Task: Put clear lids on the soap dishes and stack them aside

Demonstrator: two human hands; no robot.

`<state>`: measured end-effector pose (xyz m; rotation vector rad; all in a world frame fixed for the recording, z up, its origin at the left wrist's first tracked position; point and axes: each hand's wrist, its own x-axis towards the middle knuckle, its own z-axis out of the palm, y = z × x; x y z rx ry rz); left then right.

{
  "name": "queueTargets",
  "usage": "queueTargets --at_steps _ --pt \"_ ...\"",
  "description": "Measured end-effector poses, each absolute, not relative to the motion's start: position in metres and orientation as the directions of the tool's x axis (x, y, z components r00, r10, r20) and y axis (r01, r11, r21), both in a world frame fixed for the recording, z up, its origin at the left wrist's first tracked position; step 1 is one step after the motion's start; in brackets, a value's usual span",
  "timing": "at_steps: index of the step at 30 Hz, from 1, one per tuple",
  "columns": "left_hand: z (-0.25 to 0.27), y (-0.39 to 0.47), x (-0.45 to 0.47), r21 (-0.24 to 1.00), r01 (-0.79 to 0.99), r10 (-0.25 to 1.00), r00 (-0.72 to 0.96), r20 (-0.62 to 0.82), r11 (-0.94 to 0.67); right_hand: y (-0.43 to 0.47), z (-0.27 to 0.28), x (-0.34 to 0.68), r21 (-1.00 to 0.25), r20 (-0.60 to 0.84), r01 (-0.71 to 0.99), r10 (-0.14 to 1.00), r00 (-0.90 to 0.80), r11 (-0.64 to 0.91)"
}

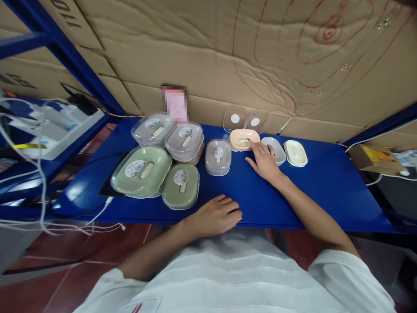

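My right hand (265, 163) reaches to a peach lidded box (245, 136). Its fingers are stretched out, with the tips at the box's near right edge; no grip shows. Just right of these fingers is a pale grey open tray (276, 150), partly hidden by them. A cream tray (296, 153) lies farther right. My left hand (219, 213) rests on the front of the blue table, palm down, fingers loosely bent and slightly apart, holding nothing. Beyond it stands a small grey-mauve box (218, 157) with a clear cover and round label.
Left of centre, a large green box (141, 171), a smaller green box (181, 186) and two mauve boxes (185, 140) stand close together. Two clear covers (235, 118) lean on the cardboard wall (195, 48). White cables (97, 219) hang over the blue table's (325, 191) left front edge.
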<state>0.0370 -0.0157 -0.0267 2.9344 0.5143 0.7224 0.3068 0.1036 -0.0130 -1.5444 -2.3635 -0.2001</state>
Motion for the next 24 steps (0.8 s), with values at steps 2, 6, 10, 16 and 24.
queueTargets --at_steps 2,6,10,16,24 --pt "-0.027 -0.016 0.037 0.152 0.304 0.339 0.837 0.429 -0.941 0.106 -0.012 0.318 -0.024 0.308 0.913 0.871 -0.382 0.408" --pt "-0.027 -0.015 0.036 0.166 0.304 0.346 0.836 0.426 -0.938 0.099 -0.001 0.33 -0.089 0.258 0.847 0.833 -0.489 0.524" --pt "-0.026 -0.015 0.037 0.166 0.304 0.345 0.846 0.406 -0.938 0.086 0.013 0.339 -0.209 0.223 0.789 0.813 -0.537 0.578" --pt "-0.023 -0.015 0.04 0.214 0.408 0.459 0.819 0.344 -0.888 0.079 0.03 0.353 -0.201 0.321 0.82 0.826 -0.462 0.537" --pt "-0.027 -0.012 0.04 0.309 0.494 0.565 0.798 0.211 -0.813 0.07 0.022 0.332 -0.063 0.266 0.84 0.82 -0.506 0.539"
